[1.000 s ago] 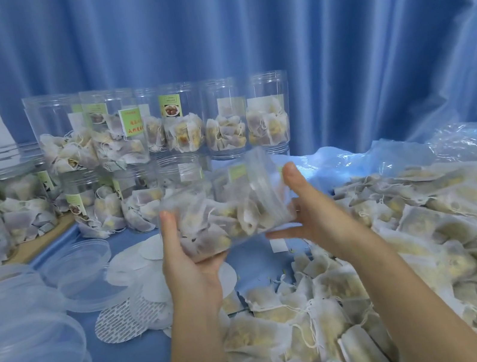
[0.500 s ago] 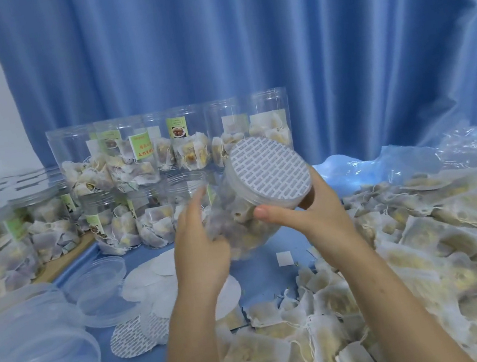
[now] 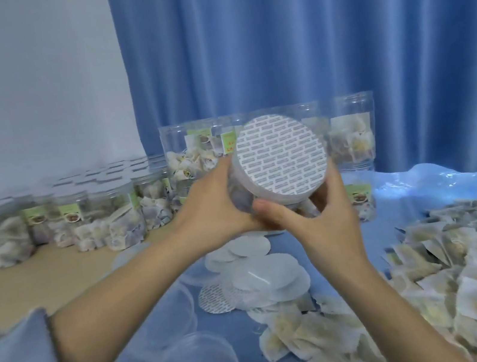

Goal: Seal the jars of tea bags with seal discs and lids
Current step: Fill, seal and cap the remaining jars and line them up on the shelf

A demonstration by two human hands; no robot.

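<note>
Both hands hold one jar point(image 3: 244, 192) tipped sideways: left hand point(image 3: 213, 207) grips its body, right hand point(image 3: 322, 217) its lid point(image 3: 282, 159). The lid looks on; next, twist tight.

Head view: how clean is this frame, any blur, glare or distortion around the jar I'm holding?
Head view: soft, even light, no hard shadows or glare. The seal disc on the jar is sharp enough to show its printed pattern, though the print is unreadable. The left hand and right hand look slightly soft. The far-left jars are smeared, and the wide angle stretches the frame edges.
</note>
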